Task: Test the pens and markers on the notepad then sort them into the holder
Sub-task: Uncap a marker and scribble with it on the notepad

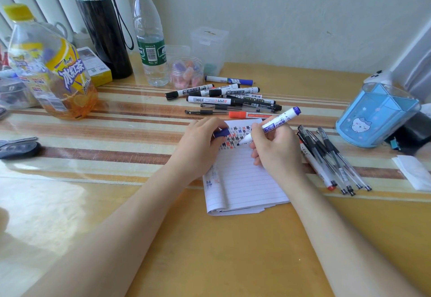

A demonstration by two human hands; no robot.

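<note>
The right hand point(277, 149) grips a blue marker point(271, 126) with its tip on the notepad point(242, 180) lying on the table point(210, 250), while the left hand point(200, 142) pinches its blue cap point(221, 132).

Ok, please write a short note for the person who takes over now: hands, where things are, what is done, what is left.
Right hand grips an uncapped blue whiteboard marker, tip on the notepad. Left hand holds its blue cap.
A pile of markers and pens lies beyond the notepad; gel pens lie to its right. The blue holder stands far right; no pens show in it.
Done: rows of test marks on the top lines.
Left: cap this marker, test the rest, sort all into the holder.
</note>
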